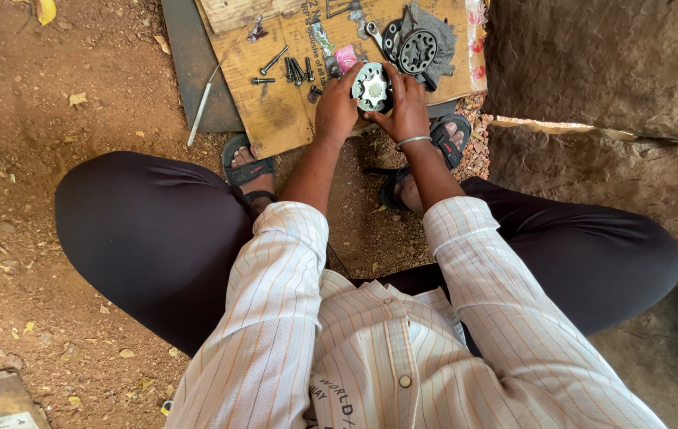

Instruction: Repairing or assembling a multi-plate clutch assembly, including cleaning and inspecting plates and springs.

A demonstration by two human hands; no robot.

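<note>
Both of my hands are on one round metal part (371,86), a silver toothed hub with a star-shaped centre seated in a darker ring, held just above the cardboard sheet (275,119) at about twelve o'clock from my knees. My left hand (337,107) cups it from nine o'clock with the fingers curled over the rim; my right hand (407,111) closes on it from three o'clock, thumb toward the face. A thin bangle (413,141) sits on that wrist.

I judge the part to be solid metal: stiff, heavy for its size, not fragile, but likely oily and so slippery. The teeth look sharp enough to bite skin, so I favour gripping the outer rim from opposite sides, as now, rather than pinching the toothed centre.

At one o'clock from the part lies a second, darker round plate (418,51) on a grey rag (434,32). At ten o'clock a row of dark bolts (295,70) rests on the cardboard, near the part but not touching it. A thin rod (200,115) lies farther out at nine o'clock. My sandalled feet (250,163) rest on the dirt at the cardboard's near edge.
</note>
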